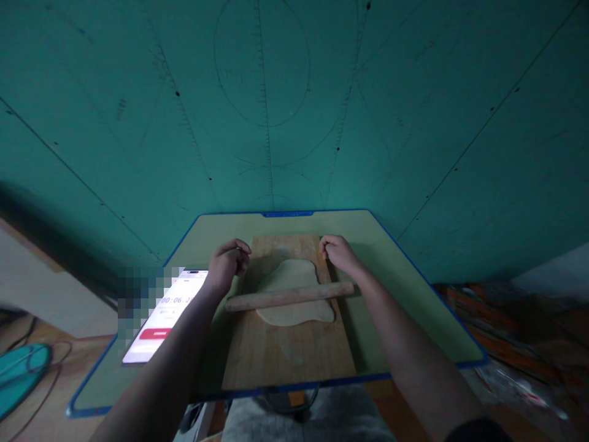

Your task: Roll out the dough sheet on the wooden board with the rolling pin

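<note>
A flattened sheet of pale dough (294, 314) lies on a wooden board (289, 356). Across the dough rests a wooden rolling pin (289, 297), slightly slanted, with neither hand on it. My left hand (230, 263) is at the board's upper left edge, its fingers curled in. At the upper right edge is my right hand (338, 252), also closed, its knuckles close to the wood. What either hand holds, if anything, is hidden by the fingers. I cannot tell whether the hands touch the board.
The board lies on a small light table (405, 319) with a blue rim. A phone (163, 313) showing a timer lies at the left, partly behind my left forearm. A green wall (294, 123) with drawn lines stands behind the table. Cluttered items (510, 356) lie at the right.
</note>
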Demonstrator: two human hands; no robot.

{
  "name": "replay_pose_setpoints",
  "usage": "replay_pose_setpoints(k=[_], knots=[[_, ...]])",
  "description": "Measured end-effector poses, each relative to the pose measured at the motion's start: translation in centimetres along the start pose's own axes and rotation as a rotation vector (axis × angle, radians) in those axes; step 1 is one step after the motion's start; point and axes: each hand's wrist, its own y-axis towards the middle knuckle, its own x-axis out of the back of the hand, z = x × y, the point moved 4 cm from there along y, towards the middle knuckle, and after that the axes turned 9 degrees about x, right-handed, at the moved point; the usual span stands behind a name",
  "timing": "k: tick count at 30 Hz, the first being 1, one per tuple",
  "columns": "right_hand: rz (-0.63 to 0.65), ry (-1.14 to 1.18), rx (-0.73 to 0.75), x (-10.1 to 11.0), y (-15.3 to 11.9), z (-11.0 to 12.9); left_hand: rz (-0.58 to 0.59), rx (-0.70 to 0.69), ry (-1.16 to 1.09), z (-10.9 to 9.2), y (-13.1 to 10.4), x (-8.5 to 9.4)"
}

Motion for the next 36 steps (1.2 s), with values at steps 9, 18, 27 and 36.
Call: replay_pose_setpoints(k=[9,18,27,36], knots=[[-0.004,0.084,0.003,0.2,0.2,0.4,0.007,-0.063,0.027,-0.1,0.2,0.2],[0.185,0.317,-0.098,-0.2,-1.1,3.0,0.025,-0.167,0.194,-1.2,-0.8,-0.6],[0.193,0.351,-0.136,-0.2,-1.1,2.7,0.055,-0.230,0.399,-1.2,-1.3,-0.8],[0.093,0.352,-0.065,0.1,-0.9,3.1,0.051,-0.241,0.555,-0.1,-0.3,0.0]])
